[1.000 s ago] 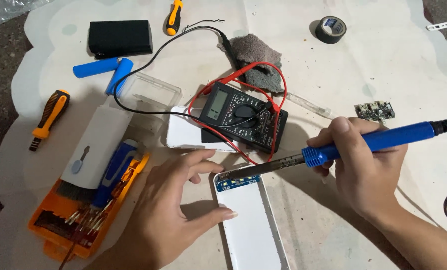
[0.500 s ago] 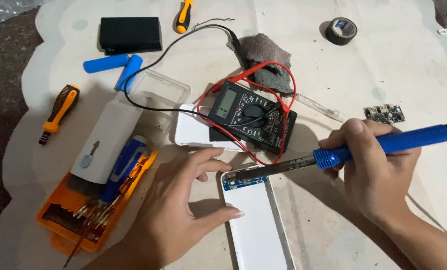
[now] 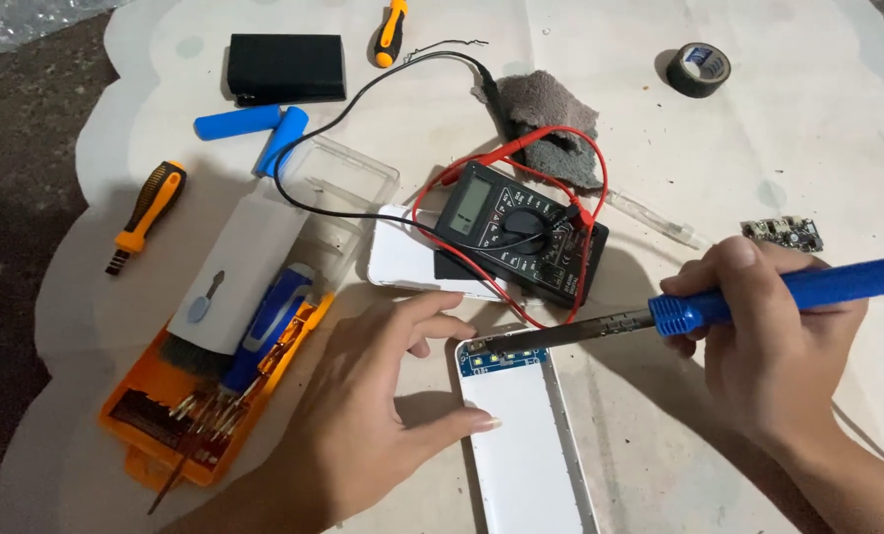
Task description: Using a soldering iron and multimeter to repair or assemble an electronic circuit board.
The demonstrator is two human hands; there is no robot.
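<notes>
The right hand (image 3: 773,346) is closed around the blue handle of a soldering iron (image 3: 758,302), tip on the small blue circuit board (image 3: 504,359) atop the white case (image 3: 521,445) at six o'clock. The left hand (image 3: 382,396), fingers spread, steadies that case. At twelve o'clock of it lies a black meter (image 3: 521,232); at nine, an orange tool tray (image 3: 180,415). A stained white sheet (image 3: 758,148) covers the tabletop.

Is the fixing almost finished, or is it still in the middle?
Still in the middle. Done: the white case lies open, its blue circuit board showing. In hand: the right hand holds the soldering iron tip at the board's edge; the left hand steadies the case. Left: the case isn't closed.
</notes>
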